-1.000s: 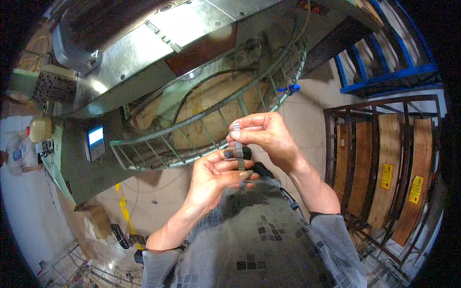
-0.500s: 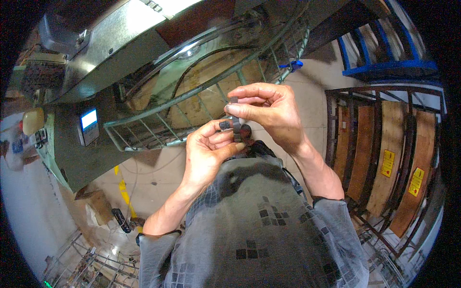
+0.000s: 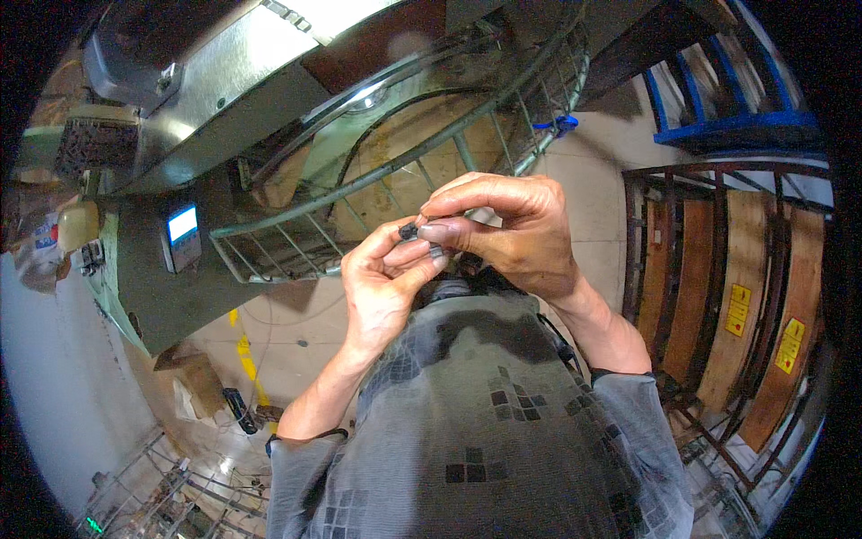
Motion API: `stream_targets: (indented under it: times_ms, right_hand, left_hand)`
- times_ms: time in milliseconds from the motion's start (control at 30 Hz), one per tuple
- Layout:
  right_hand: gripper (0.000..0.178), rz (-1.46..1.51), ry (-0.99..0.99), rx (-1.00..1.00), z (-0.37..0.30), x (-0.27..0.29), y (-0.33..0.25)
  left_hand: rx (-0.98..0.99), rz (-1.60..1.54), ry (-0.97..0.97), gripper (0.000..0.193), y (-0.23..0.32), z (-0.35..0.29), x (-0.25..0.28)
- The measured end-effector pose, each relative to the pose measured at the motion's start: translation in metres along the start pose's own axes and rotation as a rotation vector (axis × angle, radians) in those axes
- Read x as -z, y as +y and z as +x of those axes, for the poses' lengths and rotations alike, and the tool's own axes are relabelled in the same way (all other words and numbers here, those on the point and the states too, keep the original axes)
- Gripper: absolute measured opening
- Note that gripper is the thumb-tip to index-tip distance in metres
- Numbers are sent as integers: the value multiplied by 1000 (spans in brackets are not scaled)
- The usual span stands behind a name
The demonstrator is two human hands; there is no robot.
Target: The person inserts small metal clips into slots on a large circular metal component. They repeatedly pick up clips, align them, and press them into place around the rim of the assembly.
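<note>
In front of my chest both hands are brought together on a small dark grey part [image 3: 409,232] with a black, stubby end. My left hand [image 3: 382,278] is closed around its lower side, thumb and fingers pinching it. From the other side my right hand [image 3: 516,229] pinches the same part between thumb and forefinger. Fingers cover most of the part, so its full shape is hidden.
Beyond my hands a curved green metal rail [image 3: 395,166] fronts a machine. A small lit screen [image 3: 182,225] is on the left. To the right stands a dark rack with wooden boards [image 3: 747,287], and a blue metal frame [image 3: 745,130] behind it.
My right hand has come down and its fingers now overlap the part beside my left fingers. Less of the grey part shows. The whole view has shifted slightly.
</note>
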State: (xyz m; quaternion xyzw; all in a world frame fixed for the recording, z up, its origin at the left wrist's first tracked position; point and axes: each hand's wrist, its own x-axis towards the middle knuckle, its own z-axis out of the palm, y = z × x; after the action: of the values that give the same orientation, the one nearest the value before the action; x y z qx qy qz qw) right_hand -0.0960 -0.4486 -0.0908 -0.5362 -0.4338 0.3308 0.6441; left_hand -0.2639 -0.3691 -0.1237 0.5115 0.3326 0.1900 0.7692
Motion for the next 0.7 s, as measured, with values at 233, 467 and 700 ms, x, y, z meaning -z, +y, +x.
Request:
stream_targets:
  times_ms: [233, 467, 700]
  right_hand:
    - [15, 5, -14, 87, 4, 1, 3]
    - [19, -264, -37, 232, 40, -8, -14]
    - [35, -189, -58, -26, 125, -32, -38]
  left_hand:
    - [-92, 36, -39, 43, 3, 2, 3]
    - [-274, 287, -9, 21, 53, 22, 14]
    - [-550, -311, 62, 25, 155, 90, 26]
